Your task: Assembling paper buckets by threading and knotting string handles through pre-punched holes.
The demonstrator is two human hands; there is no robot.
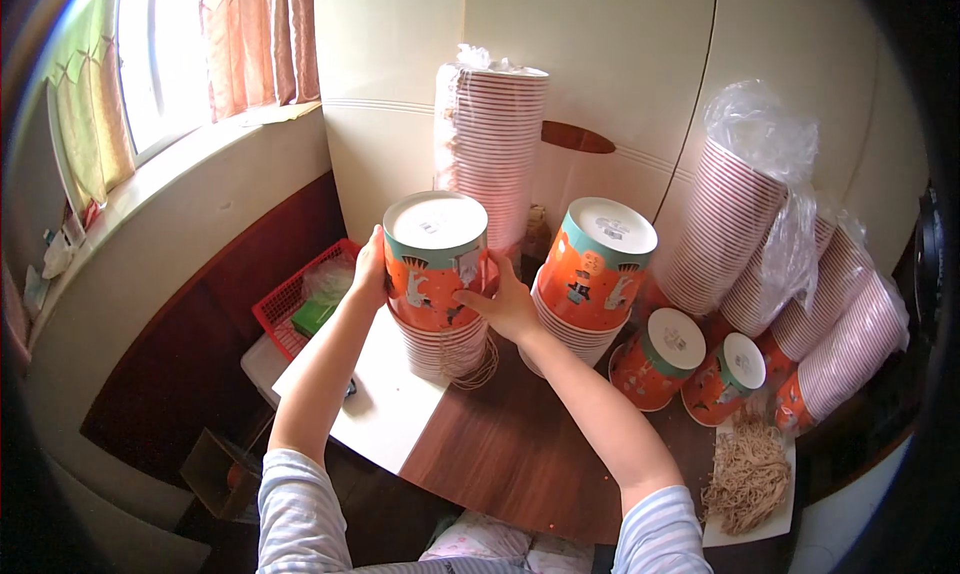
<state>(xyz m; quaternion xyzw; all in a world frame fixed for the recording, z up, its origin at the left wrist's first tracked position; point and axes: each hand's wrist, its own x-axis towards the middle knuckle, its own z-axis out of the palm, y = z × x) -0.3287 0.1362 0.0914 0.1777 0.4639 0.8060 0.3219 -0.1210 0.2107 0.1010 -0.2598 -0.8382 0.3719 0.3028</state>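
Observation:
An orange and teal paper bucket (420,292) sits upside down on top of a stack of nested paper buckets (425,352), its white base facing up. My left hand (371,264) wraps around its left side. On the opposite side my right hand (507,304) presses against it, thumb laid across the printed front. A loop of thin twine (480,366) hangs at the right of this stack, near the table. Just right of my right hand stands another inverted stack, with a matching bucket (590,274) on top. The far fingers of both hands are hidden.
Behind stands a tall plastic-wrapped bucket stack (490,124). More wrapped stacks (720,224) lean at the right, behind two smaller upturned buckets (655,369). A bundle of tan twine (748,474) lies at the table's right edge. A red basket (275,309) is at the left.

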